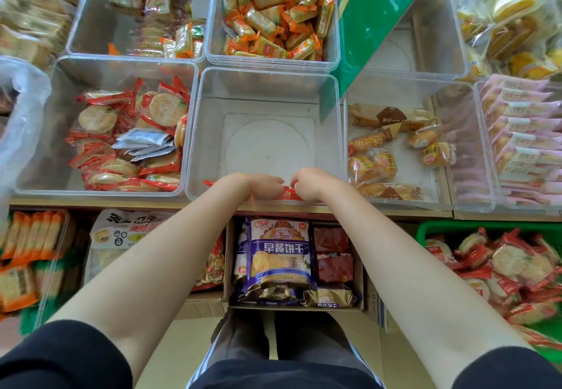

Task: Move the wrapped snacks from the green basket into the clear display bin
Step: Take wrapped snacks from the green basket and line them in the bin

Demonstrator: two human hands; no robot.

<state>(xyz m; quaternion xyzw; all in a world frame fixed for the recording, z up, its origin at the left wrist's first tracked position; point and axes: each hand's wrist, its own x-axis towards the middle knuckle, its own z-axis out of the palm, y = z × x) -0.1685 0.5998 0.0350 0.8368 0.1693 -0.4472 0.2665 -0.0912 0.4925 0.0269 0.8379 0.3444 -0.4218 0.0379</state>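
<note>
The clear display bin (267, 84) stands in the middle of the shelf, its white floor bare except at the near wall. Both my hands reach over that near wall. My left hand (266, 186) and my right hand (307, 185) have curled fingers and together hold red-wrapped snacks (287, 192) low inside the bin; the packets are mostly hidden by the hands. The green basket (425, 229) sits at the lower right, below the shelf, heaped with red-wrapped round rice crackers (511, 262).
Clear bins of snacks surround the middle bin: red-wrapped crackers (127, 142) to the left, orange packets (273, 11) behind, small cakes (389, 148) to the right. A green box (374, 14) leans at the back right. A cardboard box of biscuit bags (279, 261) stands below.
</note>
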